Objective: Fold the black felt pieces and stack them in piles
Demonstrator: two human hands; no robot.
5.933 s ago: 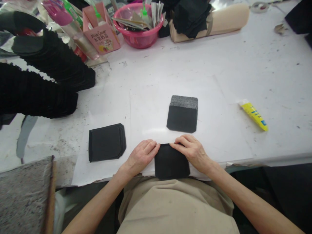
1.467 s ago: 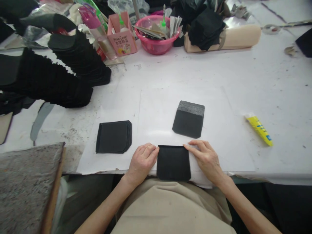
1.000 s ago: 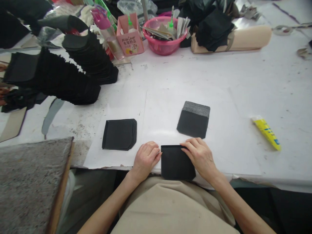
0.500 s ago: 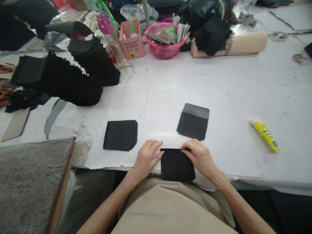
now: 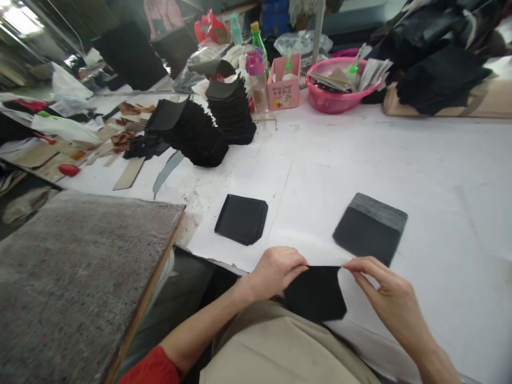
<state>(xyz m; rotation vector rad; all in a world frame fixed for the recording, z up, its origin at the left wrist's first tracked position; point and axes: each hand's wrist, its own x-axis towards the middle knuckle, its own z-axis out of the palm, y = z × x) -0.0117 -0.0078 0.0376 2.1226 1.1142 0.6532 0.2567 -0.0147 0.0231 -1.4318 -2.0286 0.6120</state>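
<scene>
A black leather-like piece (image 5: 316, 294) with cut corners is at the table's front edge, against my apron. My left hand (image 5: 278, 272) pinches its upper left corner between thumb and fingers. At its upper right corner, my right hand (image 5: 386, 288) pinches with thumb and forefinger. Beyond my right hand lies a black piece with a grey band (image 5: 370, 226) along its far end. To the left rests a small pile of black pieces (image 5: 241, 218) with cut corners, lying flat on white paper.
Two tall leaning stacks of black pieces (image 5: 192, 130) stand at the back left. Behind are a pink box (image 5: 284, 88), a pink basin (image 5: 334, 101) of tools, and a beige roll (image 5: 480, 98) under black material. A rough grey board (image 5: 80, 266) fills the near left.
The view has swung left, and the yellow tube has left it. Both hands now pinch the black piece's upper corners; my right hand has shifted outward to the corner.
</scene>
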